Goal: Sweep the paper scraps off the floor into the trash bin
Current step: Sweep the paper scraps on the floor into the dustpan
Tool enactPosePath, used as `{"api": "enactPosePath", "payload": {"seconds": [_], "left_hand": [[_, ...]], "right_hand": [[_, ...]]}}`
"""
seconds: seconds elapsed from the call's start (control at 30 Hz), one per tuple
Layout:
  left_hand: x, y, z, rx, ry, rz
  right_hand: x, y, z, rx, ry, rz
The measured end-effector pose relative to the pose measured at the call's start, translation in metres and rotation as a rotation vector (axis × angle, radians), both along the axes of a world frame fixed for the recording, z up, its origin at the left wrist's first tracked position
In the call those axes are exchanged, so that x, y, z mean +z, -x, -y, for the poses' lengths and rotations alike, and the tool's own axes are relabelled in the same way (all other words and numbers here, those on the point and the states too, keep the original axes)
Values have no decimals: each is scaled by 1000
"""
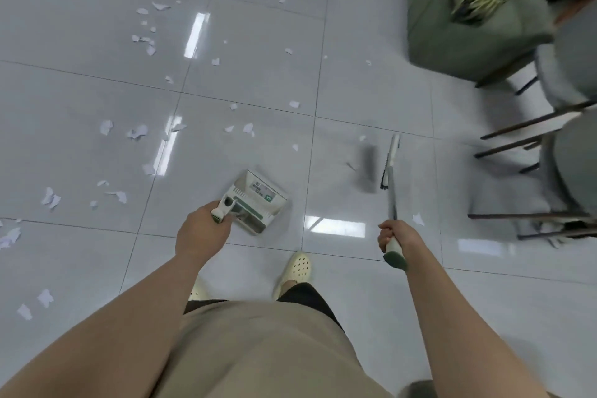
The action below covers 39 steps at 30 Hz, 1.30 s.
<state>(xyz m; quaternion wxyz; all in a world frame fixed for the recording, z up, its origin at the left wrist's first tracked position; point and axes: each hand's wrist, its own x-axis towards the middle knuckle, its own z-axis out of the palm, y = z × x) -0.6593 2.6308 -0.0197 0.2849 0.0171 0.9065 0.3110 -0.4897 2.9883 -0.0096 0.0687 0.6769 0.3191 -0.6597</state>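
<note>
White torn paper scraps (138,131) lie scattered over the glossy grey tile floor (258,74), mostly beyond and to the left of the dustpan (256,200). The left hand (202,229) grips the white-and-green dustpan's handle. The right hand (395,237) clasps the broom (390,165) handle, its head right of the dustpan. Open tiles stretch left of the dustpan; chairs (549,145) and a green sofa (452,26) crowd the right.
</note>
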Motion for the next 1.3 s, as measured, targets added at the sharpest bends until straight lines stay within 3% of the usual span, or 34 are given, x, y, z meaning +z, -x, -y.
{"api": "enactPosePath", "payload": {"seconds": [0.3, 0.53, 0.73, 0.87, 1.17, 1.3], "left_hand": [[-8, -24, -140, -246, 105, 0], [-6, -14, -165, -287, 154, -16], [-7, 10, -155, -185, 164, -9], [-10, 34, -131, -86, 161, -21], [-21, 126, -58, 241, 35, 39], [-22, 156, -21, 245, 51, 57]], "right_hand": [[-10, -117, -143, -303, -14, 66], [-31, -116, -188, -202, 132, 144], [-44, -30, -170, -76, 127, 153], [-53, 41, -132, 182, 118, 180], [-39, 227, 22, 473, 235, 61], [-39, 318, 105, 654, 320, -4]]}}
